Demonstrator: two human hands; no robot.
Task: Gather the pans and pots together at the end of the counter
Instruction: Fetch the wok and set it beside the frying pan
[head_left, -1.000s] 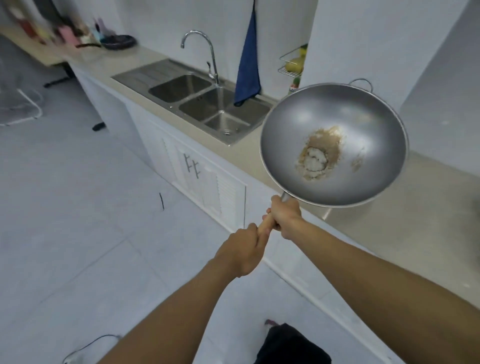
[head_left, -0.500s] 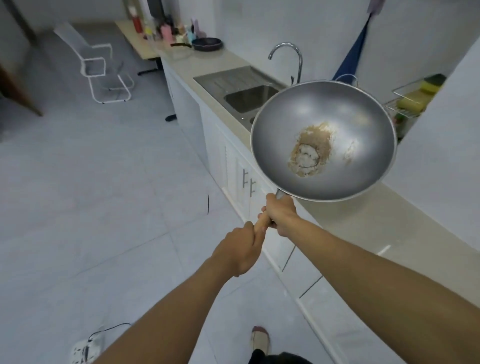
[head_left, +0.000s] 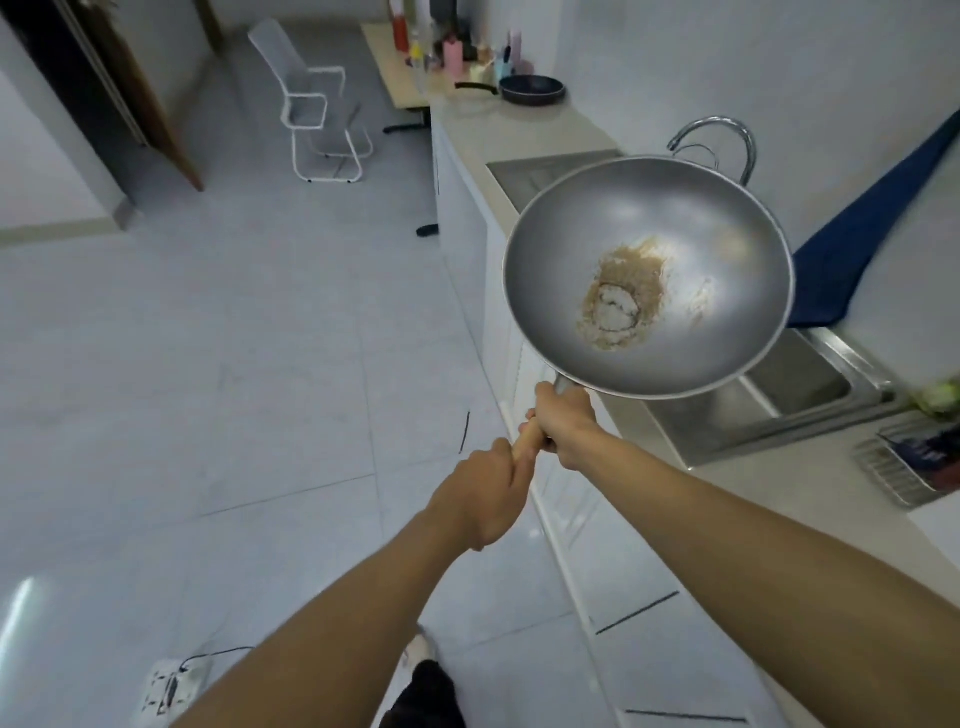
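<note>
A person is carrying a large grey wok along a kitchen counter. Both hands are clenching its wooden handle: the right hand is wrapping the handle just beside the bowl, and the left hand is gripping the handle's end behind it. The wok is hanging in the air, tilted toward the person, and a dried brownish crust is showing at its bottom.

Compared with a second ago, the person is turning to face down the length of the counter. The wok, which was hanging over the bare stretch of counter on the near side of the sink, is now passing in front of the sink and its curved tap. The grip looks unchanged. The far end of the counter is coming into fuller view, and a dark frying pan is sitting there beside a table crowded with bottles.

That far end is probably the gathering spot, so the wok is likely on its way to join the frying pan, with much of the counter's length to go. A blue towel is hanging at the right, behind the wok.
</note>
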